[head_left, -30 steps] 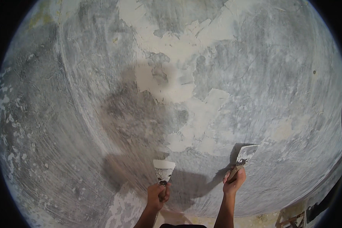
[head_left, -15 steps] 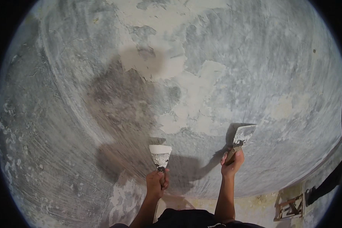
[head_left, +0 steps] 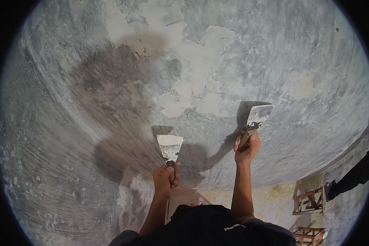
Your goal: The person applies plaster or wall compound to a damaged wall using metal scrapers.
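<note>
My left hand [head_left: 165, 179] grips a putty knife [head_left: 170, 148] by its handle; white putty lies across the wide end of its stained blade. My right hand [head_left: 248, 148] holds a second putty knife [head_left: 258, 117], its blade smeared with white and dark residue, angled to the right. Both knives are over the mottled grey plastered wall [head_left: 295, 57], casting shadows on it; whether either blade touches it I cannot tell. Irregular patches of pale putty [head_left: 199, 82] cover the wall above and between the knives, and my large shadow falls on the left part.
A wooden stool [head_left: 307, 201] stands at lower right, with another wooden frame [head_left: 309, 235] below it. A person's dark-clad leg [head_left: 348, 176] with a shoe is at the right edge. My dark shirt fills the bottom middle, beside a pale, stained surface [head_left: 274, 197].
The wall's patches have moved up in the view, with more of my body, the stools and the lower surface showing. Both hands, still holding their knives, sit higher in the picture.
</note>
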Demonstrator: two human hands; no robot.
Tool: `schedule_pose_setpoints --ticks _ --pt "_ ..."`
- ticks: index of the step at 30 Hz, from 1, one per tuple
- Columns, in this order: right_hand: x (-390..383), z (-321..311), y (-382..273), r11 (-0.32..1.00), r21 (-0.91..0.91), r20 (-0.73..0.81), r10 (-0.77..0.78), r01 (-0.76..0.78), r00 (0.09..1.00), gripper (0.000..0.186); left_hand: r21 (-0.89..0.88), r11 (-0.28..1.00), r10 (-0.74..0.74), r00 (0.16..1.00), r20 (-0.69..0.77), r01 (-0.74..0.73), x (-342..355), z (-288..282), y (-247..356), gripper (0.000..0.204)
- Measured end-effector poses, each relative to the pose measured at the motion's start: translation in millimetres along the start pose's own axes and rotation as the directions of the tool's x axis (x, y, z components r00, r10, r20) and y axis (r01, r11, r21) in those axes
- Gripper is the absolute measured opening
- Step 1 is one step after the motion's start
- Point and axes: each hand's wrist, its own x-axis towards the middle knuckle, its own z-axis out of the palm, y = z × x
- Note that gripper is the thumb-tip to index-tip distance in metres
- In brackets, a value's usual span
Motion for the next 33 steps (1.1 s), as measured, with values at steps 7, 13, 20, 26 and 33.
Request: schedule_pose_setpoints --ticks 7,13,20,26,33 --pt "-7 -8 -1 0.999 -0.051 0.192 0.017 -0.007 0.981 0.038 0.081 0.996 0.047 0.997 -0.056 -0.042 -8 9 -5 0.035" --pt "-18 16 -12 0.996 -0.082 0.28 -0.006 0.03 0.96 0.028 -0.008 0.995 0.104 0.994 0.036 -0.104 13 35 9 0.032" --pt "-40 14 -4 0.982 -0.139 0.306 0.163 -0.126 0.938 0.032 0.081 0.996 0.022 0.972 0.233 -0.041 5 21 13 0.028" --pt "-58 -30 -11 0.913 -0.342 0.352 0.342 -0.22 0.871 0.033 -0.064 0.998 -0.02 0.999 0.033 0.022 -20 3 -10 0.031" --pt "-65 5 -9 0.839 -0.531 0.46 0.172 0.115 0.871 0.027 -0.041 0.999 -0.015 1.0 -0.012 0.014 -31 -8 -17 0.029"
